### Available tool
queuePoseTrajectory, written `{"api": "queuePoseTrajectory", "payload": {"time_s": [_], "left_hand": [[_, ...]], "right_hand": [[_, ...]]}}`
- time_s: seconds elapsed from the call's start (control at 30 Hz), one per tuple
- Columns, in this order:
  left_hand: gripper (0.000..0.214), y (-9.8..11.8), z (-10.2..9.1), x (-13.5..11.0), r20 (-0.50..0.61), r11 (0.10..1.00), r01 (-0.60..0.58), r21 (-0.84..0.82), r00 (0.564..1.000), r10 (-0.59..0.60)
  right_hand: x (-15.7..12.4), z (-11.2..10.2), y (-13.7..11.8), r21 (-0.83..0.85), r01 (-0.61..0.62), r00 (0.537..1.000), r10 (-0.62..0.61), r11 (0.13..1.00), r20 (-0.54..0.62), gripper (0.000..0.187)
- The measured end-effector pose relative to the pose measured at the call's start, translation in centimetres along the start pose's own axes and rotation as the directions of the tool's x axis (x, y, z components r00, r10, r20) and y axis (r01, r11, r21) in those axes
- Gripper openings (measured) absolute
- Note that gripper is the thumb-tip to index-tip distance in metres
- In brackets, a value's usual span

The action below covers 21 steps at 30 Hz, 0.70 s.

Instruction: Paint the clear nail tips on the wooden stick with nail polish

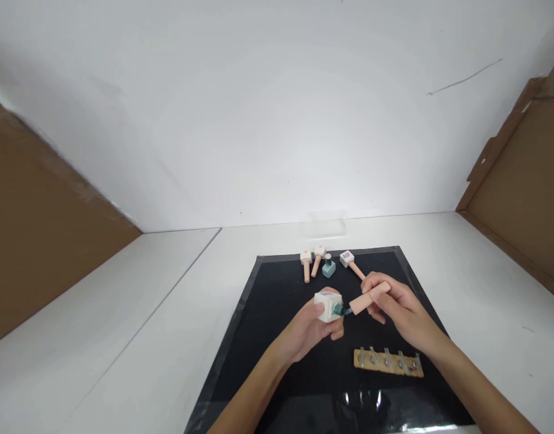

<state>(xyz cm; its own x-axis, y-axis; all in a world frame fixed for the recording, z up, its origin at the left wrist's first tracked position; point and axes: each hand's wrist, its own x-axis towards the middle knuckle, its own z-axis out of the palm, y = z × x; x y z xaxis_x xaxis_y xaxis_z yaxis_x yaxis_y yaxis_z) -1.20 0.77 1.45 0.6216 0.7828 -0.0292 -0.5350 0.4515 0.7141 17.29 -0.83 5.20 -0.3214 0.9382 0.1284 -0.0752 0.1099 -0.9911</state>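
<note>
My left hand is closed around a white, square nail polish bottle, tilted so that its neck, smeared with dark teal polish, points right. Between the fingers of my right hand is the long peach brush cap. Its brush, coated in teal, reaches from the cap to the bottle's mouth; whether the tip is still inside I cannot tell. Below my right hand, a yellowish strip carrying several clear nail tips lies on the black mat.
Toward the mat's back edge lie two white bottles with peach caps, a small teal bottle with a silvery cap, and another white bottle. A clear plastic piece rests by the white wall. Brown cardboard borders the right.
</note>
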Motion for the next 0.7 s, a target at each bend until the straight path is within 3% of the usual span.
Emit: {"api": "queuePoseTrajectory", "payload": {"time_s": [0.4, 0.57, 0.7], "left_hand": [[0.035, 0.2, 0.0, 0.0, 0.018, 1.000, -0.018, 0.012, 1.000, 0.018], [0.037, 0.1, -0.1, 0.0, 0.018, 1.000, -0.021, 0.016, 1.000, 0.020], [0.037, 0.0, -0.2, 0.1, 0.027, 0.999, -0.024, 0.024, 0.999, 0.023]], "right_hand": [[0.1, 0.3, -0.6, 0.245, -0.004, 0.995, 0.028, 0.970, -0.093, 0.035], [-0.2, 0.0, -0.4, 0.166, 0.065, 0.994, -0.049, 0.984, -0.096, 0.033], [-0.6, -0.3, -0.1, -0.025, 0.228, 0.965, -0.229, 0.973, -0.127, 0.023]]}}
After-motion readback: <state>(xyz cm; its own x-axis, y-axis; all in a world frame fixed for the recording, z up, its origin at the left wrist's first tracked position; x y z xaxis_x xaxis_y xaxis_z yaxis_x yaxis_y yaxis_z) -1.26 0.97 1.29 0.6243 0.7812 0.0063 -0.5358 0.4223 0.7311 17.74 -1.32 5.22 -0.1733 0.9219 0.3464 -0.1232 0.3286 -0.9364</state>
